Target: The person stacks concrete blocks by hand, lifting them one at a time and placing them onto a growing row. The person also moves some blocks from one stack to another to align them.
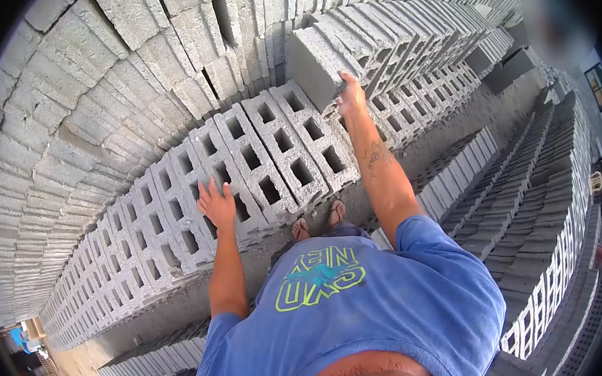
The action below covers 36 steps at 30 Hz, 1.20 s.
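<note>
- Landmark: a row of grey hollow concrete blocks [270, 155] lies with its openings facing up, just ahead of the person's sandalled feet [318, 220].
- Left hand [216, 203]: flat and fully open with the fingers spread, palm down on top of this row towards its near edge. It grasps nothing.
- Right hand [350, 93]: arm stretched beyond the row's far right end, fingers partly curled over the near lower corner of a single grey solid-faced concrete block [314, 65].
- That block is tilted, just beyond the row, against the tall grey block stack [96, 98] behind it.
</note>
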Tool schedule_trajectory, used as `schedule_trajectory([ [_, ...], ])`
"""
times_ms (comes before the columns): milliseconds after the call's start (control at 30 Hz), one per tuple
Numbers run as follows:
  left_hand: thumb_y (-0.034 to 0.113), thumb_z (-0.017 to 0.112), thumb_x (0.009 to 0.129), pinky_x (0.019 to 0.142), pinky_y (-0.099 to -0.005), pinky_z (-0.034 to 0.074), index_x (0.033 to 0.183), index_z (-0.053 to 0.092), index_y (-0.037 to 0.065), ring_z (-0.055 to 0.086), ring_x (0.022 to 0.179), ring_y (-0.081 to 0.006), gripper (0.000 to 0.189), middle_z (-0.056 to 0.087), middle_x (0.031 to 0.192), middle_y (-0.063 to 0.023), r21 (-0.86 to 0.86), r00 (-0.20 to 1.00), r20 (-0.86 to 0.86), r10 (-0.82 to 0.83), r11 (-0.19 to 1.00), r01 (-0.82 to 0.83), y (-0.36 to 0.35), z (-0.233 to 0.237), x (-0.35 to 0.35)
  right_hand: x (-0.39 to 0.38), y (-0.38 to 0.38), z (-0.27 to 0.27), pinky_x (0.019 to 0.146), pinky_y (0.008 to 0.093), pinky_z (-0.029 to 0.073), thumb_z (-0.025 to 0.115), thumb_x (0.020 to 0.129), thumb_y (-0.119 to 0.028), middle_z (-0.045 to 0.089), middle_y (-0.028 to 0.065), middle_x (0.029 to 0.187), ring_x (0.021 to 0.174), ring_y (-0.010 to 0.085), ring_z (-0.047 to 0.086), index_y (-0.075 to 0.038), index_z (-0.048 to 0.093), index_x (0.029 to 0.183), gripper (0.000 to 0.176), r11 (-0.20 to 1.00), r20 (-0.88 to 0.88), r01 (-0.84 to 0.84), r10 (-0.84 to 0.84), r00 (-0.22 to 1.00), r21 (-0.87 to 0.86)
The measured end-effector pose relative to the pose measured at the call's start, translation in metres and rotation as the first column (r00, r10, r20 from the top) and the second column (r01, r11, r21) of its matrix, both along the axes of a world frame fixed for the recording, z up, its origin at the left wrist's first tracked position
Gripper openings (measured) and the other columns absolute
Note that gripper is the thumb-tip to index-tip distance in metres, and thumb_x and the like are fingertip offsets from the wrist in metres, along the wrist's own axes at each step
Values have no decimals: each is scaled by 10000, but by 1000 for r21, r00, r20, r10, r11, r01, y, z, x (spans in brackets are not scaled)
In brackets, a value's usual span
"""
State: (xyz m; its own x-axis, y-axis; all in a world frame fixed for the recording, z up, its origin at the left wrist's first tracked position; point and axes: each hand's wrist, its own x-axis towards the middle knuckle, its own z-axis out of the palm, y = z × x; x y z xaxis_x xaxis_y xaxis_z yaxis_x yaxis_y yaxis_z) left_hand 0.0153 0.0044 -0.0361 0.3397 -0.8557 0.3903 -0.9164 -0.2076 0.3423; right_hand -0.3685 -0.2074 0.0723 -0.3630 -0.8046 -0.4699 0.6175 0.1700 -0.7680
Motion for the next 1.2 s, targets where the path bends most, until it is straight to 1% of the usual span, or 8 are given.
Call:
schedule_trajectory([
  [67,430,568,894,1068,-562,239,1312,527,145,397,1284,-392,507,391,1421,-235,18,1000,-14,6,1000,-6,-3,-2,-2,-13,39,-1,827,336,347,709,737,-351,507,101,1273,1039,235,463,-105,558,1199,545,999,16,-46,46,999,8],
  [200,386,608,875,1076,-538,242,1297,533,146,378,1294,-374,491,418,1395,-212,64,990,-73,121,991,-116,-27,19,-27,-50,126,12,1092,645,-62,583,708,-393,314,102,1515,1407,344,234,-103,359,1408,790,977,468,-112,186,864,-181],
  [400,281,693,830,977,-430,402,1186,589,41,535,1116,-352,441,586,1180,-175,-309,741,-302,-600,797,519,-146,95,-172,-83,211,-44,1033,764,12,467,747,-453,310,151,1519,1386,434,267,-94,303,1466,821,995,626,63,1,780,-81],
  [533,400,669,832,1010,-445,381,1181,585,-16,510,1171,-353,549,572,1228,-188,-56,652,-226,-724,678,733,-205,78,-262,-90,250,-105,1021,772,16,326,797,-720,341,139,1507,1378,430,279,-109,294,1478,915,984,695,149,-171,698,93],
  [600,483,685,762,984,-439,400,1055,651,-34,556,1113,-353,595,625,1133,-223,196,581,-103,-807,556,808,-217,68,-287,-94,259,-161,1076,623,269,331,878,-629,458,143,1424,1295,383,429,-108,408,1418,754,978,716,197,-184,673,66],
  [733,375,697,642,1049,-448,342,883,669,-42,614,1007,-353,483,671,971,-239,632,596,-148,-789,388,671,-218,76,-320,-82,254,-178,996,541,439,338,928,-459,555,194,1273,1152,352,551,-48,508,1313,588,961,779,270,-211,590,56],
  [1000,294,696,630,1134,-474,196,624,661,15,662,652,-348,282,631,590,-198,679,508,-129,-852,297,671,-225,64,-325,-54,247,-261,1048,508,386,309,940,-517,507,146,1360,1224,332,498,-84,495,1342,620,916,630,186,-382,676,356],
  [1200,299,739,684,1104,-461,268,732,685,-16,680,777,-346,322,675,730,-222,724,585,-48,-810,375,579,-287,49,-305,-43,214,-297,1058,499,375,315,935,-538,497,132,1376,1238,325,485,-92,492,1348,633,904,617,134,-380,689,407],
])
